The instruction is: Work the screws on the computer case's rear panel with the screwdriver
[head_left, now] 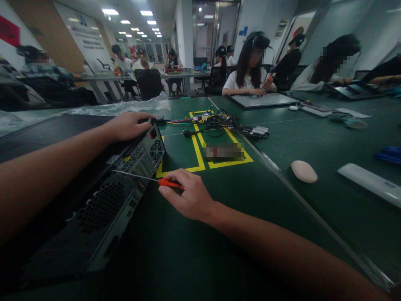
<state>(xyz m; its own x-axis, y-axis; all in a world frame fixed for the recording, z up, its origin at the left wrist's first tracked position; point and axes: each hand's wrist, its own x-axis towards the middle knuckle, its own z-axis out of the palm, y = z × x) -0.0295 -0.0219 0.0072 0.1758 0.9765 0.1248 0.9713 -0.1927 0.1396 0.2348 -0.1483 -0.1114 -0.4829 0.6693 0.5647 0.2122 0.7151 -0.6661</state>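
A black desktop computer case [103, 200] lies on its side on the green table [238, 225], its rear panel with a fan grille facing me. My left hand [128, 125] rests palm down on the case's top far corner, fingers curled over the edge. My right hand [188, 196] is closed round the orange handle of a screwdriver [147, 179]. The thin metal shaft points left, its tip at the case's rear panel.
A tangle of coloured cables [216, 119] lies past yellow tape markings [200, 161]. A pale oval object [303, 171] and a white bar [369, 184] lie to the right. Crumpled clear plastic [122, 106] sits behind the case. Several people work at other tables.
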